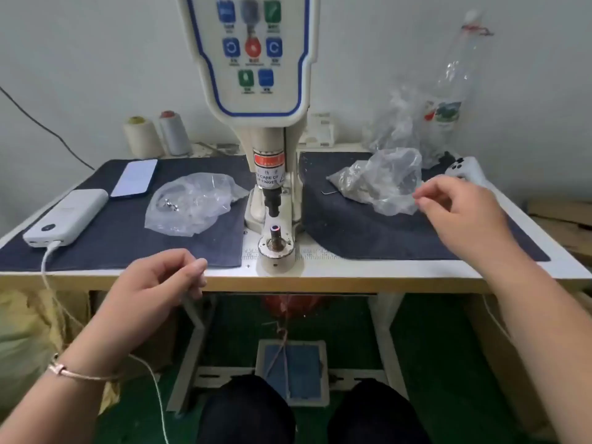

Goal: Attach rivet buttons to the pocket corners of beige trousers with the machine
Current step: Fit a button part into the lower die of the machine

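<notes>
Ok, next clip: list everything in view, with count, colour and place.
rivet machine: 1, cream, table centre
table: 1, white top
mats: 2, dark blue, either side of machine
plastic bags: 2 on mats, clear; more at back right
power bank: 1, white, left mat
phone: 1, left mat
thread cones: 2, cream and grey, back left
bottle: 1, clear, back right
pedal: 1, blue, floor
trousers: none visible
left hand: at table edge, fingers curled
right hand: by right bag
</notes>
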`<state>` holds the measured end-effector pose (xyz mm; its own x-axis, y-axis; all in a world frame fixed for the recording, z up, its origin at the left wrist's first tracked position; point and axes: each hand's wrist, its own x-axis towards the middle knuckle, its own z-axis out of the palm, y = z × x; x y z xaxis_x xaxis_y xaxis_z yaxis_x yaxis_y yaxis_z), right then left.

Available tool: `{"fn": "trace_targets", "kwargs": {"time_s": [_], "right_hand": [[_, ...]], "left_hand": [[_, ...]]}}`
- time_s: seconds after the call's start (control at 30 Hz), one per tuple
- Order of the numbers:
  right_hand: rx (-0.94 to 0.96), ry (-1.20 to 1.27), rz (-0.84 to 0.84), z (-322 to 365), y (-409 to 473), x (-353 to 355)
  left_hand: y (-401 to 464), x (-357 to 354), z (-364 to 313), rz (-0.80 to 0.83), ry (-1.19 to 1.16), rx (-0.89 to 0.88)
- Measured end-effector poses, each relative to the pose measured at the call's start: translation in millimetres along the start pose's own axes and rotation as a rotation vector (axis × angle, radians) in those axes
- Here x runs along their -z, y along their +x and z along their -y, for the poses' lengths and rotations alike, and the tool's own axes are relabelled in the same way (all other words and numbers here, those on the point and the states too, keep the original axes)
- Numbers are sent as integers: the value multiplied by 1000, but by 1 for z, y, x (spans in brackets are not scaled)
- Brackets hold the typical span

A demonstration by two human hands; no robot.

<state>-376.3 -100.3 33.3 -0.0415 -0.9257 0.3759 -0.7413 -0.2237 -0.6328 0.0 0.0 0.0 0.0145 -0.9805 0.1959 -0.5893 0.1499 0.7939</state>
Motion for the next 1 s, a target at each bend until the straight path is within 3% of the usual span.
{"fn": "trace_targets", "kwargs": {"time_s": [0.07, 0.27, 0.47, 0.7, 0.8, 0.9, 1.0], "right_hand": [[-17, -183, -74, -1, 23, -17], [-238, -568, 178, -9, 76, -62], [14, -470, 331, -21, 105, -73], [39, -591, 403, -28, 124, -87], [-55, -650, 409, -22, 134, -95], [-240, -809, 619, -9, 153, -102], [-278, -832, 700, -20, 169, -110]], "left_hand": [[6, -2, -1, -65, -43, 9], [20, -9, -1, -68, -51, 31], [20, -20, -1, -87, -95, 67], [17, -21, -4, -111, -112, 111], [15, -19, -2, -118, -91, 126], [14, -19, 2, -123, -93, 136], [13, -21, 4, -127, -93, 149]]}}
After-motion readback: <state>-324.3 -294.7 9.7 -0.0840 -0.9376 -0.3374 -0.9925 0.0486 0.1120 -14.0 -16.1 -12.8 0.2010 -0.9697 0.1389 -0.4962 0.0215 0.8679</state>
